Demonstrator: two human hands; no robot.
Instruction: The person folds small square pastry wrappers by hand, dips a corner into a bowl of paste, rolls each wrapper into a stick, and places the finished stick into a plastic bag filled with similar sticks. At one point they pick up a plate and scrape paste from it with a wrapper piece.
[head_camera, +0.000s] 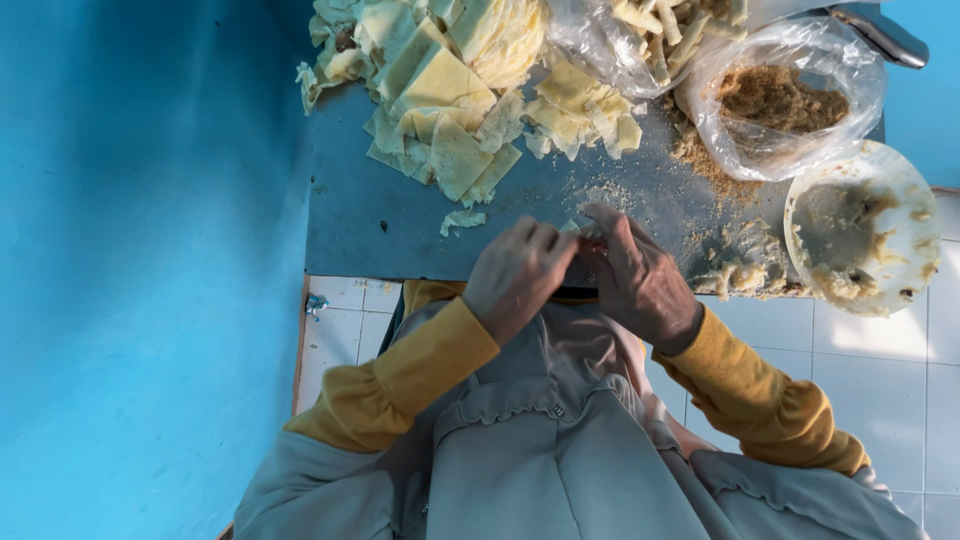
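I see my left hand (517, 272) and right hand (635, 280) meeting at the near edge of the grey board (380, 220), fingers curled and pinching a small pale wrapper (585, 238) with a reddish bit between them. Wrapper scraps (440, 90) pile at the far left. A clear bag of brown crumbs (775, 100) sits far right, beside a clear bag of pale sticks (650, 35). A smeared white bowl (865, 225) stands on the right.

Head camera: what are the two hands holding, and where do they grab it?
Left hand and right hand pinch a small pale yellow wrapper piece between their fingers; which part is gripped cannot be told.
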